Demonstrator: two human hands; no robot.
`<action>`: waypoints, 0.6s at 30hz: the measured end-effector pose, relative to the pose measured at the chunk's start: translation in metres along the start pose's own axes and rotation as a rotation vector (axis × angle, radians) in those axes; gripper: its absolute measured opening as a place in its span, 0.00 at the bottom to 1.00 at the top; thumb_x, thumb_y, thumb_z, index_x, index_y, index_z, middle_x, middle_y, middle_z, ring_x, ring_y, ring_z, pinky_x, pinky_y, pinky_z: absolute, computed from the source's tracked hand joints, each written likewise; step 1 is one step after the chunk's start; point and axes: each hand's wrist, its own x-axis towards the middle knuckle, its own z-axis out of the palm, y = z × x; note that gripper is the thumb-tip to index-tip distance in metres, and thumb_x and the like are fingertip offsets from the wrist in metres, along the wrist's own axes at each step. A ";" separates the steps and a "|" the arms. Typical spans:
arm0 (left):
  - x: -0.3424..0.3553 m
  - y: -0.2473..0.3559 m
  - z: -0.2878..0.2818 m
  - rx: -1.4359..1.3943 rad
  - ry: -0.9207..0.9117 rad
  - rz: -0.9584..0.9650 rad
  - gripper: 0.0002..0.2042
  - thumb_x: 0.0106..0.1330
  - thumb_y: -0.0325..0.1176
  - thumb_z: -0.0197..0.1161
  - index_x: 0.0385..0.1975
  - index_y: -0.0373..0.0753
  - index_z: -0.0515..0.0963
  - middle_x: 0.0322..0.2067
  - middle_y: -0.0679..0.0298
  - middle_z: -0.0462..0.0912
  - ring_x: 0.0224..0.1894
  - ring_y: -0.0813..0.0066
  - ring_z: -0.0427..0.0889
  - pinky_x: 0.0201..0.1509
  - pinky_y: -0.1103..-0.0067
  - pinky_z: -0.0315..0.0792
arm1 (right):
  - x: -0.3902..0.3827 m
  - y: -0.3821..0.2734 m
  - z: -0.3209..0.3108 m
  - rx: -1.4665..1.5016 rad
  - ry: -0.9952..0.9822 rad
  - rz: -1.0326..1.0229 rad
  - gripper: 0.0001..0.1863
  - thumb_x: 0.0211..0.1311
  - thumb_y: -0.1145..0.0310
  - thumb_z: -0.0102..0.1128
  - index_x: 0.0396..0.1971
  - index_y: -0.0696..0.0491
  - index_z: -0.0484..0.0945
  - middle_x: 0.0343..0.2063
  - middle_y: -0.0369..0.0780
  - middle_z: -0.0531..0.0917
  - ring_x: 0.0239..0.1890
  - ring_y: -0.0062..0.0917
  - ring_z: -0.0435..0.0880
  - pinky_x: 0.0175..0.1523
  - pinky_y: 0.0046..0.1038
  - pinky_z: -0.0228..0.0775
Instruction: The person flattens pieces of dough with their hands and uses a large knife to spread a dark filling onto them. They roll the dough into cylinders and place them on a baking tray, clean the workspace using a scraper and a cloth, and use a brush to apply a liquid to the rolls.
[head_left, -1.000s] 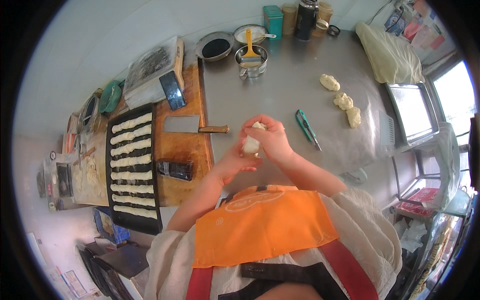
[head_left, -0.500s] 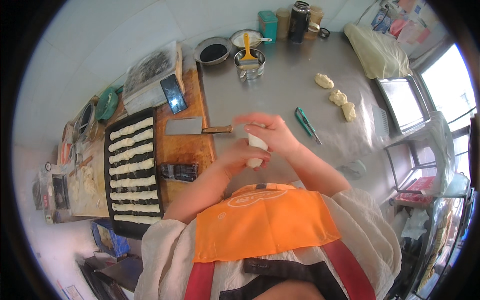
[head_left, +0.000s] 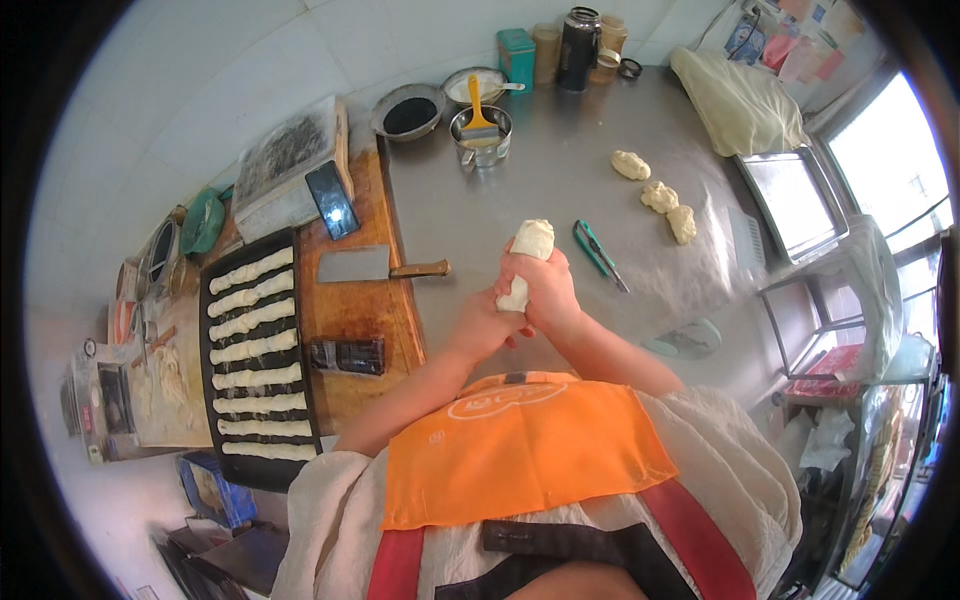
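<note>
A pale roll of dough [head_left: 533,238] is gripped in both my hands above the near edge of the steel table [head_left: 480,195]. My right hand [head_left: 551,287] wraps round its middle, with the rounded top end standing out past the fingers. Lower down, my left hand [head_left: 492,325] closes round the same dough, close against the right hand. To the left lies a cleaver [head_left: 356,265] with a wooden handle. A green utility knife [head_left: 599,256] rests to the right of my hands. Farther right are several lumps of dough [head_left: 661,197].
A black tray [head_left: 309,420] holds several long dough strips on a wooden board [head_left: 395,325]. A phone [head_left: 331,200] leans beside it. At the back stand a metal pot [head_left: 483,152] with a yellow-handled brush, a bowl of dark stuff [head_left: 409,114] and a black flask [head_left: 579,50].
My right hand has come down and wrapped round the dough, whose top end now shows above the fingers. The left hand stays closed on it. The whole view has shifted slightly.
</note>
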 end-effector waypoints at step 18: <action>0.017 0.013 -0.005 -0.102 -0.121 -0.145 0.13 0.54 0.27 0.69 0.39 0.36 0.79 0.30 0.64 0.81 0.28 0.76 0.80 0.29 0.79 0.71 | 0.021 -0.032 0.015 0.067 -0.010 0.000 0.14 0.61 0.74 0.64 0.46 0.60 0.77 0.21 0.37 0.78 0.19 0.25 0.77 0.30 0.30 0.74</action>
